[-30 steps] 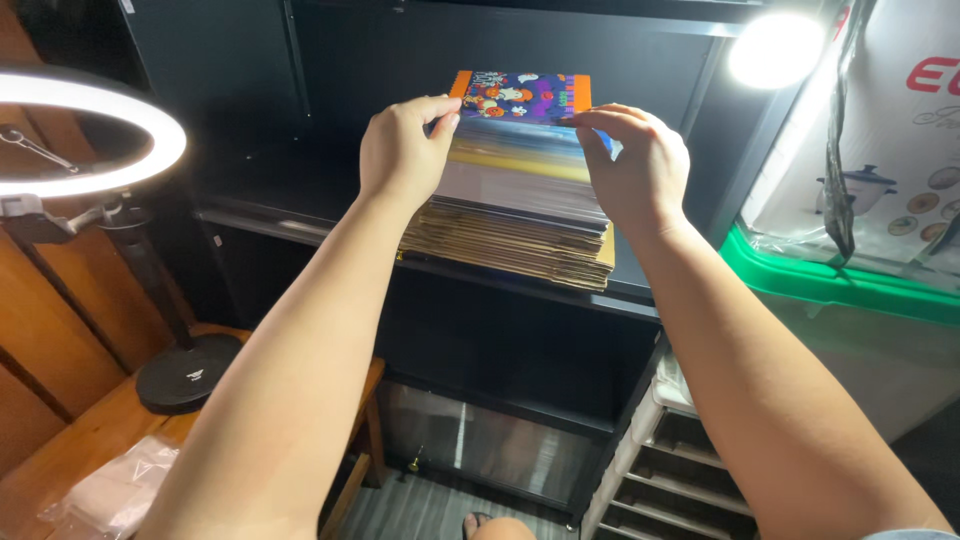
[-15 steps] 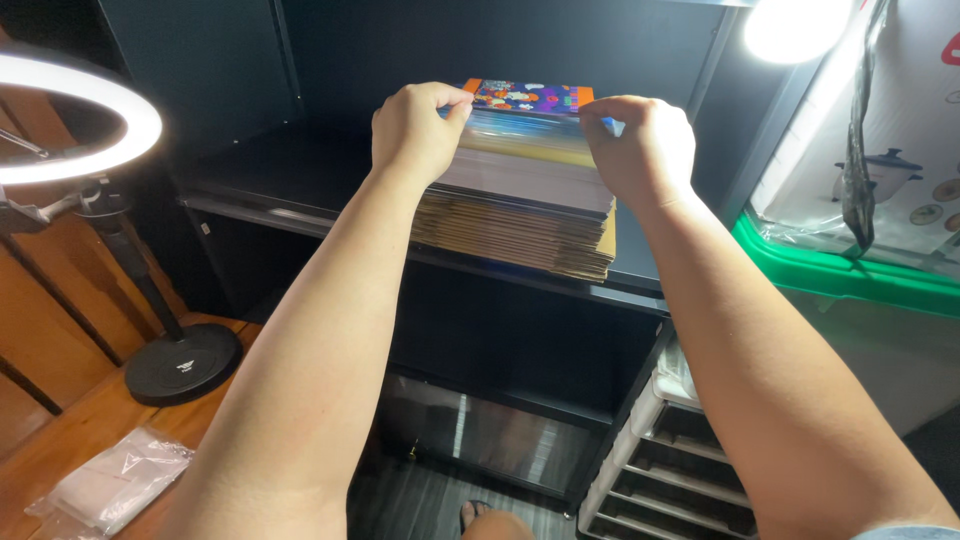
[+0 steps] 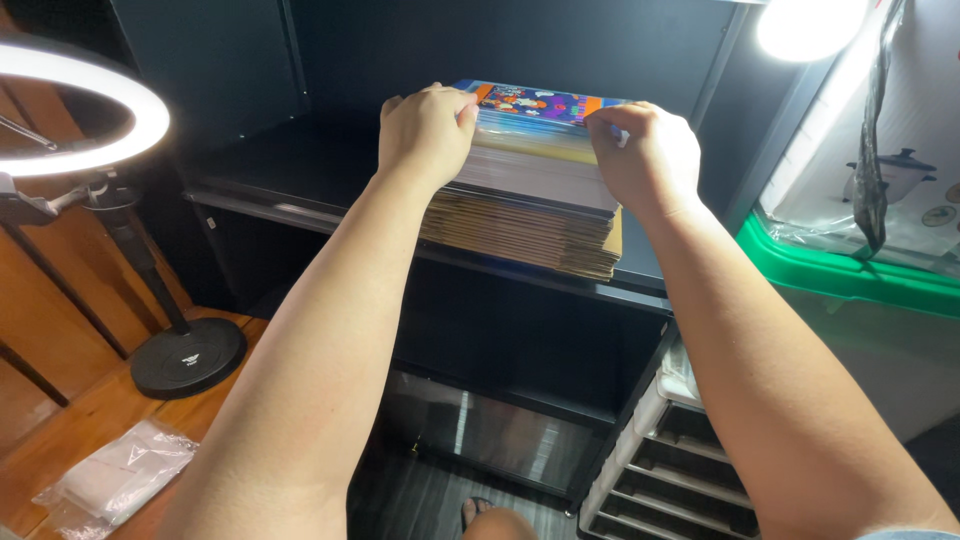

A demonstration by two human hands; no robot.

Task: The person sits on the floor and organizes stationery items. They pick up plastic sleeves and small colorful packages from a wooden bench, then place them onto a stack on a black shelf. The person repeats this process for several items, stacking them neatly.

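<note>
Colourful top sheet (image 3: 540, 103) is pinched at both near corners by the left hand (image 3: 425, 130) and right hand (image 3: 645, 160), not yet lifted off the stack (image 3: 530, 215) on the black shelf (image 3: 300, 170).

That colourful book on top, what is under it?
Under the colourful book sits a stack of thin books on a black shelf. Both hands cover the upper edges.

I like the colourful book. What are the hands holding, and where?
Both hands, left and right, grip the colourful top book at its near corners.
</note>
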